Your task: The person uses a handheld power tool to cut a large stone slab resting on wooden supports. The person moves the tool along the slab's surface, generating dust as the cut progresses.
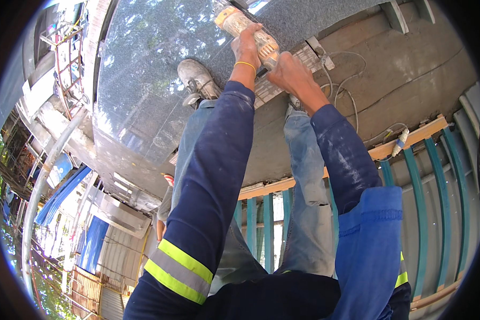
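At upper centre, my left hand (245, 49) is wrapped round the body of a dusty, yellow-orange power tool (230, 22), which lies diagonally over a dark, glossy slab (138, 85). My right hand (288, 74) is closed at the tool's lower end, its fingertips mostly hidden. A yellow band circles my left wrist. Below my hands lies a pale, worn strip (276, 92) along the slab's edge. My grey, dusty shoe (194, 77) stands on the slab, left of my hands.
Cables (357, 106) loop over the grey floor (400, 69) at right. Teal slats (421, 213) with a wooden rail (432, 126) run below it. Another person's leg and red shoe (169, 179) show behind my left leg. Metal scaffolding (69, 64), a pipe (48, 170) and blue sheeting (90, 240) are at left.
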`<state>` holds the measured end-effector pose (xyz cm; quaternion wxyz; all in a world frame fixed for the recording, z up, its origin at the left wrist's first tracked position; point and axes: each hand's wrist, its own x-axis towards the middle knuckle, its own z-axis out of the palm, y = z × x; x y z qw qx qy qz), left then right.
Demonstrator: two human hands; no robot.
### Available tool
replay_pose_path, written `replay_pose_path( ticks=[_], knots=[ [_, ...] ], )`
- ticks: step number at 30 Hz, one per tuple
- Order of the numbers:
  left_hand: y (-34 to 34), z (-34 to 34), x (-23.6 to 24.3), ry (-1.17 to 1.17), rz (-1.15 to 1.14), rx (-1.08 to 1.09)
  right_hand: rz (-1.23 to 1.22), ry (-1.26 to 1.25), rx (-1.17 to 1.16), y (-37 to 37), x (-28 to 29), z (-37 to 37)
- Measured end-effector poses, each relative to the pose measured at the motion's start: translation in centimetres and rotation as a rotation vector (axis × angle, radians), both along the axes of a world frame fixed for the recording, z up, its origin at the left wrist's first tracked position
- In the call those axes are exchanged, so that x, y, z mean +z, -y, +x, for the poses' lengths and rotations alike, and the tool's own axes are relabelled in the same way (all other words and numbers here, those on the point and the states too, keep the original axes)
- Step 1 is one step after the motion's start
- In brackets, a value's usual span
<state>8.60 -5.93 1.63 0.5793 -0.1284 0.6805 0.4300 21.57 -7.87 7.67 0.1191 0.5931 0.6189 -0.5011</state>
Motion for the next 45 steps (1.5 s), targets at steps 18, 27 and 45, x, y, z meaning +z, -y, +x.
replay_pose_path(
  ticks=[18,27,45],
  knots=[
    [-0.2,0.0,-0.1,-0.030,-0.014,-0.026,-0.020,0.019,-0.012,0.2,0.1,0.1],
    [3.2,2.8,0.9,-0.022,0.001,-0.015,-0.005,0.023,-0.024,3.0,2.1,2.4],
    [3.2,2.6,1.1,-0.009,-0.017,-0.012,-0.033,0.017,-0.038,3.2,2.1,2.2]
  ],
)
